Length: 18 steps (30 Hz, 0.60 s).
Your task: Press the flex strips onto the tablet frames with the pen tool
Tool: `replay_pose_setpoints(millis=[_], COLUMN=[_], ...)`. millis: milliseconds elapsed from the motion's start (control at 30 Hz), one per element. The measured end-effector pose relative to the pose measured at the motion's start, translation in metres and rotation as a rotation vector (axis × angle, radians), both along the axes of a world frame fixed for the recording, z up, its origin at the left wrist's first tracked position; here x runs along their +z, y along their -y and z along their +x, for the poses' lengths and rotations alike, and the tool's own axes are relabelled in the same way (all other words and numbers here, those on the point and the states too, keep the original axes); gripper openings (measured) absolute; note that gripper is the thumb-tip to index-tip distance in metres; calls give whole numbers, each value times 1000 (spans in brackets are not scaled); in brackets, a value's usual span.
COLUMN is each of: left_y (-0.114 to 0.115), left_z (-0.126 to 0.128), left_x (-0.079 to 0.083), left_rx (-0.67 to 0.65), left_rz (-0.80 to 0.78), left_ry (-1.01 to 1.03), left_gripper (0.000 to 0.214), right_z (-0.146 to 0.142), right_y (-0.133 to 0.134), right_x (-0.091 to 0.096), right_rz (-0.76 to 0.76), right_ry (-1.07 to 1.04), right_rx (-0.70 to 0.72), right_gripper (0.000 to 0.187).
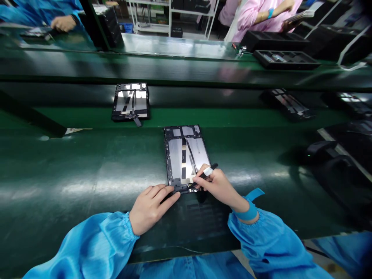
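An opened tablet (190, 155) lies on the green bench in front of me, its metal plate, black frame and ribbon cables exposed. My right hand (213, 184) pinches a slim black pen-like tool (214, 167) with a white label round it. The tool's lower end meets the tablet's bottom edge, close to small connector parts; its exact kind cannot be made out. My left hand (154, 203) lies with fingers stretched out, their tips resting on the tablet's lower left corner. A blue strap (247, 211) circles my right wrist.
Another opened tablet (130, 101) lies on the belt behind, left. More blurred devices (290, 104) lie on the belt at right. A black tray (286, 59) stands on the far ledge. Co-workers in blue (43, 13) and pink sleeves (250, 15) handle devices across the line.
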State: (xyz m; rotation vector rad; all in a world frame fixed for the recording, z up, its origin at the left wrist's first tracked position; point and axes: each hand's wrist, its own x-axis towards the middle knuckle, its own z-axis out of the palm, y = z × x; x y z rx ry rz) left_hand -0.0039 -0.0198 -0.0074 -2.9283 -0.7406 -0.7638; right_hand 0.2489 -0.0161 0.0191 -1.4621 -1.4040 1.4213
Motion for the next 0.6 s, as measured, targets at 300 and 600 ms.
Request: replay_pose_setpoints(millis=[300, 600], left_y=[0, 1], left_z=[0, -1], left_x=[-3, 0], left_rx=[4, 20], left_rz=[19, 50], left_ry=[-61, -141], left_gripper=[33, 38], right_z=[-1, -3], right_y=[-1, -1], right_x=[-1, 1], right_rz=[-21, 10], right_ry=[-16, 3], right_rx=[-27, -7], right_gripper=[28, 29])
